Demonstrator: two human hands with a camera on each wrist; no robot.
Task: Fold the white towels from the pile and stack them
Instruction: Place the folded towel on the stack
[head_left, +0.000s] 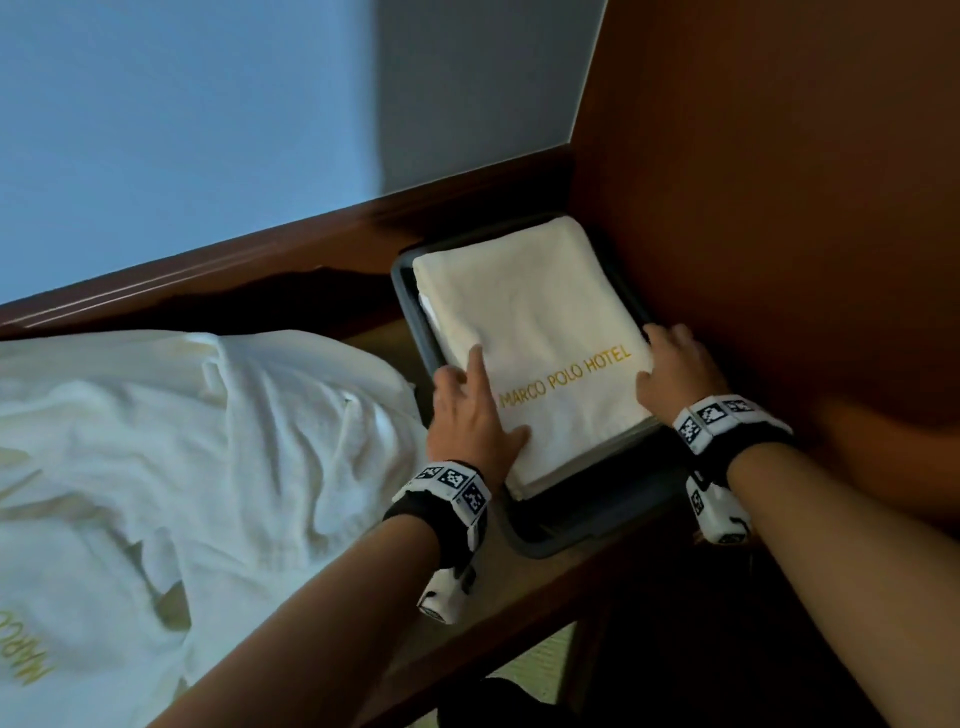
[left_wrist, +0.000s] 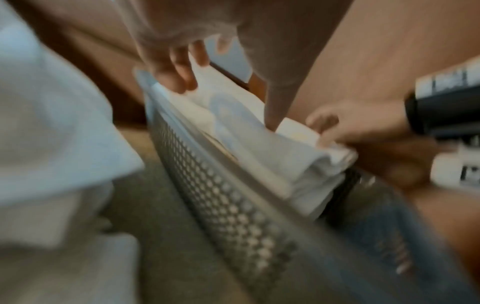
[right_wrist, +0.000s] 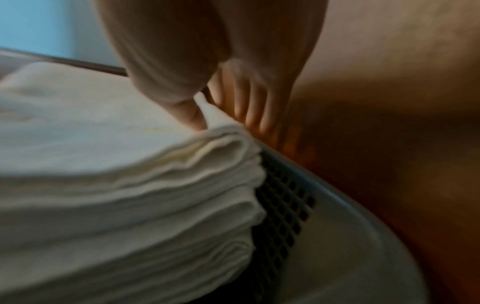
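Note:
A folded white towel (head_left: 540, 332) with gold "MARCO POLO HOTEL" lettering lies on top of a stack (right_wrist: 103, 185) of folded towels in a dark grey perforated basket (head_left: 587, 525). My left hand (head_left: 467, 410) grips its left edge, thumb and forefinger on top, the other fingers (left_wrist: 179, 67) curled down over the side. My right hand (head_left: 675, 369) pinches the right edge, with the thumb on top and the fingers (right_wrist: 246, 102) down between the stack and the basket wall (right_wrist: 337, 236). The pile of unfolded white towels (head_left: 182, 467) lies crumpled to the left.
The basket sits in a corner of a wooden surface, close against a tall brown wood panel (head_left: 779, 208) on the right. A dark wood rail (head_left: 260, 260) runs along the back. The surface's front edge (head_left: 519, 623) passes under my forearms.

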